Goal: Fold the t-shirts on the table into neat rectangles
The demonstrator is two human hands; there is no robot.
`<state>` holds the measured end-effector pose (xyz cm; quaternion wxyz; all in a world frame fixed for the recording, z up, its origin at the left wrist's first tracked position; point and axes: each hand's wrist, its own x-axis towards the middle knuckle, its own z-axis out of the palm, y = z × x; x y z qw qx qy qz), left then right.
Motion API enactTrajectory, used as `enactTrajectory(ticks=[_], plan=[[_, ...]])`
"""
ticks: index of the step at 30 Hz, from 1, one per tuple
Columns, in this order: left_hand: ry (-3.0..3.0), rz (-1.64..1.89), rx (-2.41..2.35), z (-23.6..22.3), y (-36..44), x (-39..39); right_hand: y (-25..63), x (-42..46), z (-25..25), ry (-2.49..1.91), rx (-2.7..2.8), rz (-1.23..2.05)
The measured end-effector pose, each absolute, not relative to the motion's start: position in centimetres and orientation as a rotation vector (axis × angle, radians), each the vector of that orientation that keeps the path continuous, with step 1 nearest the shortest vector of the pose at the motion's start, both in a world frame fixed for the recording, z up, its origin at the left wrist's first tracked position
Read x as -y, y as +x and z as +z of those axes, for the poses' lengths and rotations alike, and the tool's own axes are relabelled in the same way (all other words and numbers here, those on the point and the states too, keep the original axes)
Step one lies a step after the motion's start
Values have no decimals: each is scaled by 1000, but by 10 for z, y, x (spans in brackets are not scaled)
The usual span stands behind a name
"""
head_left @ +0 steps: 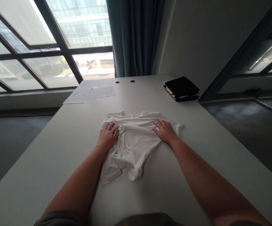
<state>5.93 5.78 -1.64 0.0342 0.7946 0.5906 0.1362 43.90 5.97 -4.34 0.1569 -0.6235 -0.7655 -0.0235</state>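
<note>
The left hand (108,135) lies palm down on the left part of a white shirt (136,144), its fingers slightly parted and bent; whether the fingertips pinch any fabric cannot be told. The right hand (166,130) rests on the shirt's right part, fingers spread and pointing toward eleven o'clock, with the thumb apart from them. Between the hands the cloth is wrinkled, with creases running across it. The shirt lies at the middle of the view, its neckline toward twelve o'clock; a bunched end reaches toward six o'clock, and a flatter flap extends toward seven, beside the left forearm. Another edge sticks out past the right hand at about two o'clock. Beneath it all is a white tabletop (79,150). Beyond the shirt, toward eleven o'clock, sheets of paper (78,95) lie near the tabletop's left edge. Two small round holes (132,81) sit near the far edge, around twelve o'clock. A black folder-like stack (182,88) rests at one o'clock, near the right edge. Past the tabletop hangs a blue curtain (136,37) at twelve o'clock, with large windows (81,25) toward eleven.
</note>
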Motion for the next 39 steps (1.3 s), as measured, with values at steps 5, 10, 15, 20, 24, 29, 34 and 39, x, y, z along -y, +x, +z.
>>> enactTrajectory(ticks=[5, 10, 15, 20, 24, 29, 34, 39], plan=[[2263, 365, -2126, -18, 40, -67, 472, -90, -48, -1591, 2283, 85], [1960, 481, -2400, -21, 9, -81, 488, -106, -48, -1436, 2180, 124], [1656, 738, -2644, -21, -16, -88, 480, -90, -41, -1422, 2078, -55], [2175, 716, -2213, -15, 6, -80, 460, -69, -42, -1548, 2013, -146], [2432, 451, -1813, -19, 41, -67, 449, -62, -56, -1844, 2068, -134], [2364, 340, -1936, -30, 48, -76, 465, -85, -65, -1878, 2165, -79], [2369, 327, -1812, -31, 30, -120, 480, -125, -58, -1767, 2137, -45], [2333, 329, -1844, -25, 32, -153, 464, -118, -45, -1736, 1858, -232]])
